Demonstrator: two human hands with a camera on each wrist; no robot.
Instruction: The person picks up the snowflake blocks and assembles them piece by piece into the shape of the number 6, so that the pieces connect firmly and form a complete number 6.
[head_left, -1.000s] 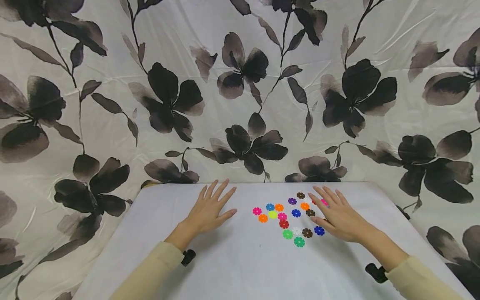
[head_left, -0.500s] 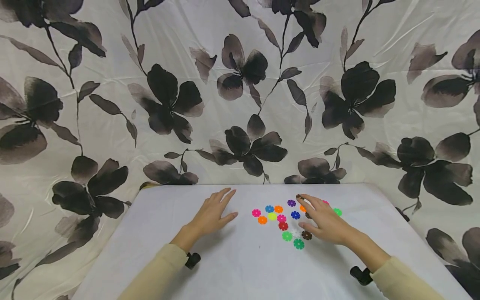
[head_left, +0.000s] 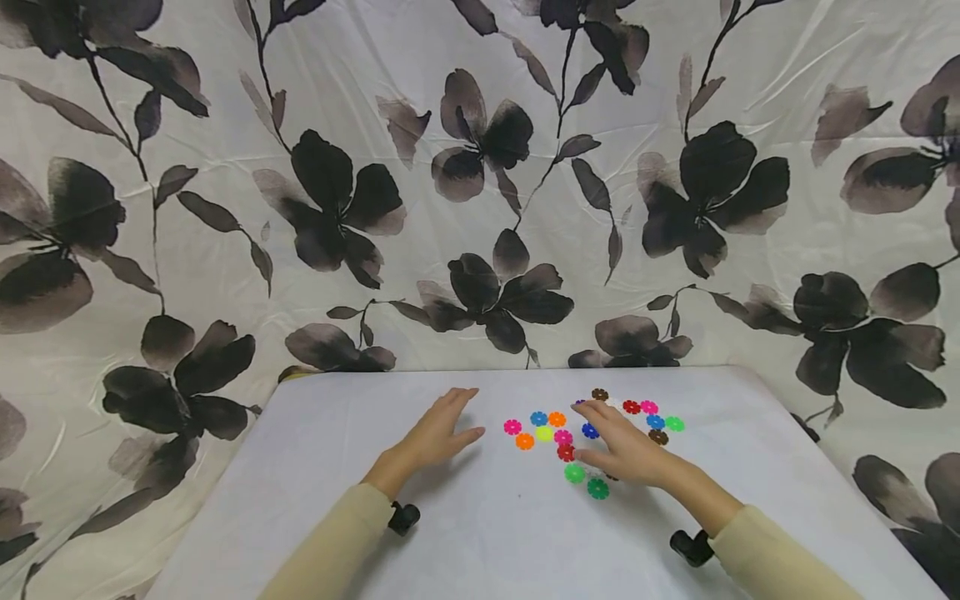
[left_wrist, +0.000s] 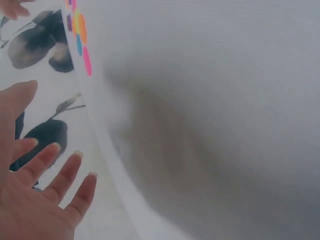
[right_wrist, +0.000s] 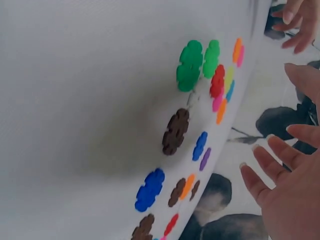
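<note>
Several flat, notched discs lie on the white table in the head view, among them a pink disc [head_left: 512, 427], a red disc [head_left: 566, 452] and a dark green disc [head_left: 597, 488]. My right hand [head_left: 626, 446] hovers over the middle of them, fingers extended, hiding some. In the right wrist view that hand [right_wrist: 287, 185] holds nothing, and a blue disc [right_wrist: 149, 190] and a brown disc [right_wrist: 176, 131] show beside it. To the left of the discs, my left hand [head_left: 431, 435] is held above the table, empty, its fingers spread in the left wrist view [left_wrist: 47, 195].
A white cloth covers the table [head_left: 480, 550]. Behind its far edge hangs a pale curtain [head_left: 420, 75] with dark flowers. A light green disc [head_left: 675, 424] lies at the right end of the group. A small black device sits at each wrist.
My right hand has moved left across the discs, uncovering red, pink, blue and brown ones at the right. The left hand has shifted slightly right, its fingers closer together in the head view.
</note>
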